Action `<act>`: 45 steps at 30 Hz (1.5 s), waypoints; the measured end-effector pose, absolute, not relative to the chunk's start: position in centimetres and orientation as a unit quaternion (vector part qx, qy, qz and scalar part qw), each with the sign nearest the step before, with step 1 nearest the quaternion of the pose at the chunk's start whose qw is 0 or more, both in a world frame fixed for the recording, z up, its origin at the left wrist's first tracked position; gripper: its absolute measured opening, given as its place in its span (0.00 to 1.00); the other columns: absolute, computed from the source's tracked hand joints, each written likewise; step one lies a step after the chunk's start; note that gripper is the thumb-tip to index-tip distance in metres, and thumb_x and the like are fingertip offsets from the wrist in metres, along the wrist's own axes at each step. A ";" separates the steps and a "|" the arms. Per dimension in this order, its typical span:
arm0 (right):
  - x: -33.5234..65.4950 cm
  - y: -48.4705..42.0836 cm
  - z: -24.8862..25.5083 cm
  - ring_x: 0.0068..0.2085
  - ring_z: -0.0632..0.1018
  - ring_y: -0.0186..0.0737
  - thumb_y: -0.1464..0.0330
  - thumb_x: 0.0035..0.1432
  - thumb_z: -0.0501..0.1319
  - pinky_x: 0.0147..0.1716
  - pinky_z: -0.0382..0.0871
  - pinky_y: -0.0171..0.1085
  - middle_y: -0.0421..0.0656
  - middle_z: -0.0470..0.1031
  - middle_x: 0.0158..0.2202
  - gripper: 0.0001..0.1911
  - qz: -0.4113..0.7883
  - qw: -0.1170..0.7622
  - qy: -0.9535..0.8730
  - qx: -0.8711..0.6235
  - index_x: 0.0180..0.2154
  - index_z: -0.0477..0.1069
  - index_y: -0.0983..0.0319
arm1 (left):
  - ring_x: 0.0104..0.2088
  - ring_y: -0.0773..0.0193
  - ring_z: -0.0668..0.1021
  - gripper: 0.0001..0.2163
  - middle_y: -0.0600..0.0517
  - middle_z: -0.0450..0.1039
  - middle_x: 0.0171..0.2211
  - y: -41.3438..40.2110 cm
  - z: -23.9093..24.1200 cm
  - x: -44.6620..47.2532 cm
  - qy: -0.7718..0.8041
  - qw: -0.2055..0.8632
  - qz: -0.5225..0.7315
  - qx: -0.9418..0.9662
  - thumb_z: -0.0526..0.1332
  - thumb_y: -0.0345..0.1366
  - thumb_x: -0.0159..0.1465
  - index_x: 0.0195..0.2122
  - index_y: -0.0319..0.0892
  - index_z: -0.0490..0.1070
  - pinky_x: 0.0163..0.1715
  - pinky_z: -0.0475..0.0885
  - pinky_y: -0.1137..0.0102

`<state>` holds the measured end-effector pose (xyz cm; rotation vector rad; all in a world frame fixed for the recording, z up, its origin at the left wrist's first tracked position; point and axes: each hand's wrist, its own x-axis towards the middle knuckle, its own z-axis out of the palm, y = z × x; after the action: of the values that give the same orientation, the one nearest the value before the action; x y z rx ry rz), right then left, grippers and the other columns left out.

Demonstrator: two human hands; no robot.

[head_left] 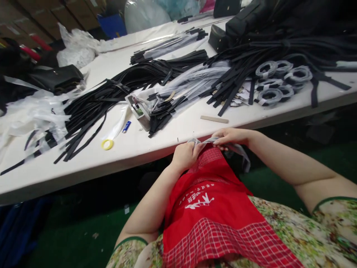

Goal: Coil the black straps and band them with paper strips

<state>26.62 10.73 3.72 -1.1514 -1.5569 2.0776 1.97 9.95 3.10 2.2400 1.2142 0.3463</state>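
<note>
My left hand [185, 154] and my right hand [230, 137] meet just below the near edge of the white table [134, 149], above my red apron [212, 208]. Both are closed on a thin grey strap [203, 140] stretched between them, left fingers curled, right fingers pinching. A loose end of the grey strap [243, 156] hangs down to the right of my lap.
Piles of black straps [111, 93] cover the table, with plastic-wrapped bundles [192, 80], grey coiled rolls [281, 80], a yellow tape roll [107, 144], a blue lighter [126, 126], a tan strip [214, 119] and black bags [55, 78]. Green floor lies below.
</note>
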 end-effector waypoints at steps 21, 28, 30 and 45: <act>30.0 11.7 1.7 0.27 0.68 0.33 0.49 0.55 0.61 0.28 0.59 0.34 0.38 0.70 0.25 0.24 0.633 0.164 -0.572 -0.496 0.33 0.74 0.66 | 0.08 0.78 0.52 0.25 0.64 0.49 0.08 15.2 9.3 -2.0 0.333 0.826 0.415 0.188 0.41 0.41 0.74 0.27 0.38 0.70 0.25 0.75 0.77; 27.6 10.9 2.2 0.21 0.61 0.28 0.58 0.55 0.67 0.21 0.56 0.29 0.32 0.62 0.22 0.19 0.712 0.207 -0.520 -0.424 0.42 0.70 0.64 | 0.11 0.78 0.60 0.22 0.63 0.53 0.11 16.7 9.2 -3.4 0.329 0.782 0.503 0.166 0.41 0.38 0.74 0.31 0.37 0.70 0.30 0.73 0.79; 26.8 10.7 2.1 0.19 0.57 0.27 0.59 0.60 0.63 0.20 0.56 0.29 0.30 0.56 0.19 0.17 0.765 0.194 -0.481 -0.381 0.44 0.70 0.65 | 0.15 0.77 0.66 0.22 0.61 0.58 0.15 17.3 8.9 -3.5 0.301 0.770 0.538 0.164 0.40 0.37 0.74 0.33 0.37 0.70 0.35 0.75 0.76; 21.6 12.0 3.9 0.15 0.46 0.27 0.64 0.67 0.53 0.19 0.54 0.27 0.27 0.44 0.14 0.12 0.861 0.239 -0.367 -0.257 0.32 0.66 0.63 | 0.33 0.51 0.78 0.14 0.43 0.74 0.30 12.0 1.5 0.3 0.512 0.201 0.193 0.813 0.55 0.48 0.65 0.34 0.42 0.67 0.34 0.66 0.65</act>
<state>21.56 11.95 3.91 -0.7034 -1.0053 2.3587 0.31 11.97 1.50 2.2707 1.4298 0.5396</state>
